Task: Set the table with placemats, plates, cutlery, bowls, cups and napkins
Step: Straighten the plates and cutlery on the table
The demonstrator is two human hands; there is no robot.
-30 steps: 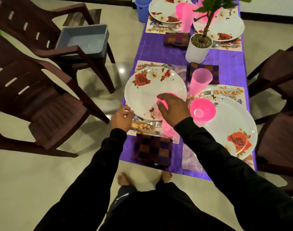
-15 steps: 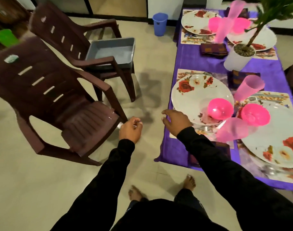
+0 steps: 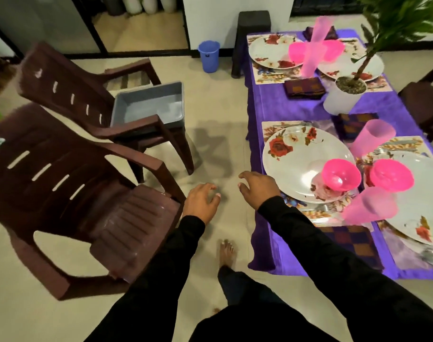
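Head view looks down on a long table (image 3: 279, 107) draped in soft purple cloth, its edge wavy. Left of it stand two dark brown moulded plastic chairs (image 3: 70, 183) with slotted backs; the farther one carries a grey rectangular tub (image 3: 148, 104). On the cloth lie printed floral placemats (image 3: 268, 127), each under a round glossy white plate (image 3: 299, 154) painted with red roses. A white pot (image 3: 341, 99) holding a leafy plant sits mid-table. Checked fabric napkins (image 3: 304, 87) lie flat beside the mats. Translucent pink cups (image 3: 369, 139) stand near the plates, and a shiny pink bowl (image 3: 341, 174) rests on the nearest plate. Forks (image 3: 321, 208) lie at its near rim. Both hands hang over the tiled floor beside the table: the left hand (image 3: 201, 201) and right hand (image 3: 258, 187) have loosely spread fingers, holding nothing.
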